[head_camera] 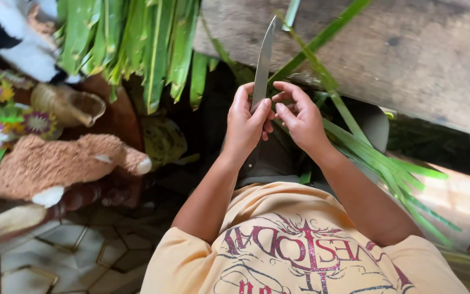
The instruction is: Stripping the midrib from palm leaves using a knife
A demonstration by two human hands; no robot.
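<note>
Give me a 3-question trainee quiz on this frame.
1. True or false: the knife points away from the person.
2. Which hand grips the knife: A left, B right?
3. What lies across the lap under the right hand?

Key: 1 true. 2 A. 3 long green leaf strips.

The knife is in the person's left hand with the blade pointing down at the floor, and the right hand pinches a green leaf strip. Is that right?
Not quite. In the head view the knife blade points up, away from the person. The left hand does hold it, and the right hand pinches the green leaf strip.
</note>
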